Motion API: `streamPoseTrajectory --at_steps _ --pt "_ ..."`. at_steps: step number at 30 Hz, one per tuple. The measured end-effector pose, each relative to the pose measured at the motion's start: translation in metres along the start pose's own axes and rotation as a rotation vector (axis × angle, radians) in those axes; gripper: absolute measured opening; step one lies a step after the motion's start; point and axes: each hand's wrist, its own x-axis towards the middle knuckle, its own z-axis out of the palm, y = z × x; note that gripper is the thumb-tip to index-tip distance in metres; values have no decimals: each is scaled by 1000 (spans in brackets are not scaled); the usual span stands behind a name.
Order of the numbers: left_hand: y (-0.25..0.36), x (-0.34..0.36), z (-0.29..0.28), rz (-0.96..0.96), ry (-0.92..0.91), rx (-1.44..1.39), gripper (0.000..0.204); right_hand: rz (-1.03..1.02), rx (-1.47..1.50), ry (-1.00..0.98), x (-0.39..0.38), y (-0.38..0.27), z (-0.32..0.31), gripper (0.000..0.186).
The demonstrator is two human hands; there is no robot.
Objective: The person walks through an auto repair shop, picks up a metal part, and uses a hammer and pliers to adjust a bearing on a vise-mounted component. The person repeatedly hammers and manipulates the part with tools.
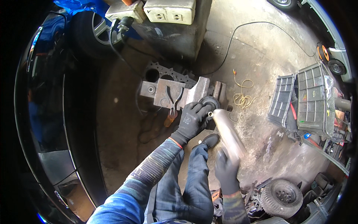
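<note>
At the bench vise (pixel 197 89), my left hand (pixel 192 121), in a black glove, has its fingers curled over the edge of a black round part (pixel 209 101). A small metal ring-shaped end (pixel 210 114) shows beside those fingertips; what it belongs to is unclear. My right hand (pixel 226 170), also gloved in black, is closed round a long, pale tool (pixel 227 134). Motion smears that tool, so its kind cannot be made out. Pliers (pixel 173 100) with dark handles lie on the vise's flat top, near a thin curved ring (pixel 164 102). An orange handle-like piece (pixel 170 119) shows below the pliers.
Behind the vise lies an engine block (pixel 167 72). A dark car (pixel 52 123) flanks the left. Power outlets (pixel 169 13) sit on a block above. Coiled yellow cord (pixel 242 100), plastic crates (pixel 315 99) and a loose wheel (pixel 281 198) occupy the right. My shoe (pixel 211 140) is close to the vise.
</note>
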Motion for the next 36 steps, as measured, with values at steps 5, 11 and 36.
streamPoseTrajectory --at_steps 5,11,36 --pt "3 6 -7 -3 2 -37 40 139 206 38 -7 25 -9 28" --pt "40 -25 -45 -183 96 -150 31 448 197 44 -48 79 -36 16" --pt "-119 -5 -101 -867 30 460 33 691 -1282 -396 -46 415 -135 35"
